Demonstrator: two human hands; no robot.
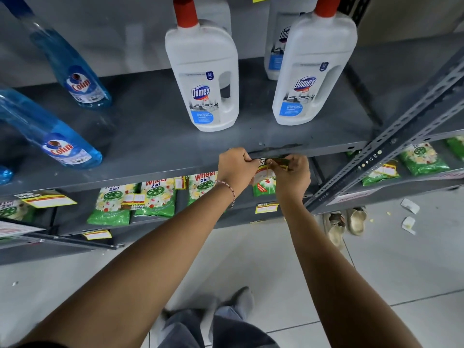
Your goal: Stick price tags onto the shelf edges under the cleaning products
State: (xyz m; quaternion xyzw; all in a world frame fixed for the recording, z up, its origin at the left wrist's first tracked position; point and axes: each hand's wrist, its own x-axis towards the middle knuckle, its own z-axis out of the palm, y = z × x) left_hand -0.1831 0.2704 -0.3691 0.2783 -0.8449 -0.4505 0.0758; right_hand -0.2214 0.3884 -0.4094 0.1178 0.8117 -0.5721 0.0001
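Observation:
A yellow and black price tag (266, 165) is held against the front edge of the grey metal shelf (160, 146), below the white Domex bottles (204, 79). My left hand (236, 169) pinches the tag's left end. My right hand (292, 175) pinches its right end and a curl of white backing paper below it. A second Domex bottle (311, 71) stands to the right. Two blue Colin bottles (72, 74) stand on the shelf's left side.
Green Wheel detergent packs (155, 199) fill the lower shelf, with yellow tags (266, 208) stuck on its edges. A perforated grey upright (401, 146) rises at the right. Scraps of backing paper (409, 217) and a pair of sandals (346, 224) lie on the tiled floor.

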